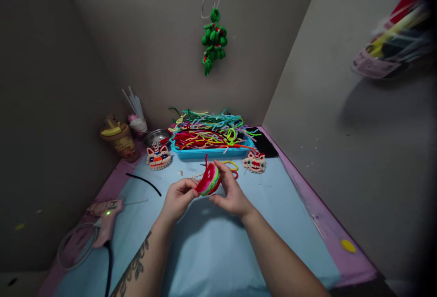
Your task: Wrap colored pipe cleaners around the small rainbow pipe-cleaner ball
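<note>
A small red, pink, green and white fuzzy piece [209,180] is held up over the middle of the blue-covered table, with a red strand sticking up from its top. My left hand [180,197] pinches its lower left edge between thumb and fingers. On the other side my right hand [231,192] has its fingers against the piece's upper right edge, thumb below. Just behind the hands lie scissors with yellow and red handles [231,166], partly hidden by my right hand.
A blue tray [211,153] of colourful fuzzy stems stands at the back, between two lion-face pieces [159,158] [254,162]. A pink glue gun [108,224] with a cable lies left, near a black stem [144,183]. A metal bowl [157,138] and pot [120,140] stand back left.
</note>
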### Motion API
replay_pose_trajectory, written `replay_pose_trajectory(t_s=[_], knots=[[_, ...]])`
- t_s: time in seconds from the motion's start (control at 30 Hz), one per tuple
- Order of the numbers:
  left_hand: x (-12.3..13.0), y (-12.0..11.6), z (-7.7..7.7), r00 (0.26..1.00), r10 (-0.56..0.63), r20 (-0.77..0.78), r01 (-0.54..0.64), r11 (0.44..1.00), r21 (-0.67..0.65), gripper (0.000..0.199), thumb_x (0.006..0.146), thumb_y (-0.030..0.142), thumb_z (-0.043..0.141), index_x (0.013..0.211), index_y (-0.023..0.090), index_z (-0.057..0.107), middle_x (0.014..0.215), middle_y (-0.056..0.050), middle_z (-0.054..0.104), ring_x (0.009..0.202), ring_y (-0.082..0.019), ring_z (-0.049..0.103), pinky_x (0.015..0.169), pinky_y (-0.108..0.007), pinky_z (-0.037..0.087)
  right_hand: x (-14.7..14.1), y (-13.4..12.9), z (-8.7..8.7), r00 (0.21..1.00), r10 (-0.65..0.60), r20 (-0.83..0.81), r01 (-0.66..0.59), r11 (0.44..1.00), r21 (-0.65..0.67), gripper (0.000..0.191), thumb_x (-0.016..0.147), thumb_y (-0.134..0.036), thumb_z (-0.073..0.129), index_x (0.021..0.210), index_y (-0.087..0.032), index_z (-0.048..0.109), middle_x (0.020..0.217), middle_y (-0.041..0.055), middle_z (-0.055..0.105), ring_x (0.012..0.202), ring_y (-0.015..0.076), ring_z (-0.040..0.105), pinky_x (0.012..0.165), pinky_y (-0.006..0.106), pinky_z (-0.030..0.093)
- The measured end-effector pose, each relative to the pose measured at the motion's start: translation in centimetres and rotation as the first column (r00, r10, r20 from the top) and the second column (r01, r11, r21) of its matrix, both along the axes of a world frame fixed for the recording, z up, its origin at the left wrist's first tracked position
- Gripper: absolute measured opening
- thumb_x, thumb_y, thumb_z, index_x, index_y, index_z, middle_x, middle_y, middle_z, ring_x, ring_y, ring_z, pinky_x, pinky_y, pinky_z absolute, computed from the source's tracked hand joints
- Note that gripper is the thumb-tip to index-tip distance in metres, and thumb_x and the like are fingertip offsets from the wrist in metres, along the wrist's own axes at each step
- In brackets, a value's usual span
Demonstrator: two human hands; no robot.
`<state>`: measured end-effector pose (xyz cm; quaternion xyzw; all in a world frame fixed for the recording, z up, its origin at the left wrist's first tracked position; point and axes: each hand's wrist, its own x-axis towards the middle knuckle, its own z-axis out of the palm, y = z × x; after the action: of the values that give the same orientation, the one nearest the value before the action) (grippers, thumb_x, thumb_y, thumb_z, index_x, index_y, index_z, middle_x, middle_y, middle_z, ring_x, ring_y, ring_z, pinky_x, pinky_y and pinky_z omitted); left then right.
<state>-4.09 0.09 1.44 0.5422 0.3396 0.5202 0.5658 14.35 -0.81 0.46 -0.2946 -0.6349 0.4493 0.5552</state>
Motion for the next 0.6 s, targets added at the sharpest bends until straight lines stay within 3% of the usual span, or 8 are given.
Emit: replay_pose_trajectory(t_s=[0.13, 0.3, 0.43, 0.6], knots=[[-0.1, 0.1, 0.1, 0.999, -0.051, 0.002, 0.051, 0.998, -0.028, 0.028, 0.062, 0.042, 0.08, 0.064, 0.017, 0.066, 0.076, -0.006, 0.07, 0.076, -0.02, 0.063, 0.075, -0.032, 0.048, -0.2, -0.1, 0.0, 0.999, -0.04, 0.022, 0.041, 0.999, -0.034, 0.079, 0.068, -0.026, 0.076, 0.137, -0.027, 0.038, 0.139, 0.0083, 0.047, 0.127, 0.0261, 0.046, 0.108, 0.041, 0.035], [0.2, 0.2, 0.2, 0.999, -0.031, -0.026, 0.031, 0.999, -0.011, 0.056, 0.057, 0.058, 0.077, 0.094, 0.017, 0.068, 0.09, -0.008, 0.069, 0.084, -0.023, 0.063, 0.075, -0.03, 0.048, -0.2, 0.2, 0.1, 0.948, -0.234, 0.217, 0.222, 0.972, 0.079, 0.078, 0.069, -0.029, 0.076, 0.138, -0.031, 0.041, 0.132, 0.007, 0.048, 0.124, 0.0275, 0.044, 0.107, 0.044, 0.034], [1.5, 0.0, -0.4, 0.977, 0.209, -0.049, -0.213, 0.973, -0.087, 0.057, 0.07, 0.066, 0.061, 0.096, 0.016, 0.065, 0.09, -0.007, 0.068, 0.08, -0.02, 0.062, 0.069, -0.028, 0.049, -0.6, 0.4, -0.1, 0.89, -0.207, 0.407, 0.179, 0.978, 0.106, 0.083, 0.067, -0.039, 0.079, 0.14, -0.034, 0.04, 0.12, 0.0075, 0.051, 0.113, 0.0286, 0.05, 0.1, 0.045, 0.04], [2.6, 0.0, -0.7, 0.89, 0.456, -0.01, -0.442, 0.856, -0.267, 0.049, 0.075, 0.063, 0.058, 0.082, 0.015, 0.065, 0.072, -0.002, 0.066, 0.062, -0.014, 0.06, 0.058, -0.024, 0.048, -2.4, -0.2, -0.8, 0.887, -0.169, 0.43, 0.171, 0.985, 0.035, 0.088, 0.063, -0.044, 0.081, 0.141, -0.034, 0.041, 0.114, 0.0082, 0.053, 0.106, 0.0295, 0.054, 0.095, 0.046, 0.044]])
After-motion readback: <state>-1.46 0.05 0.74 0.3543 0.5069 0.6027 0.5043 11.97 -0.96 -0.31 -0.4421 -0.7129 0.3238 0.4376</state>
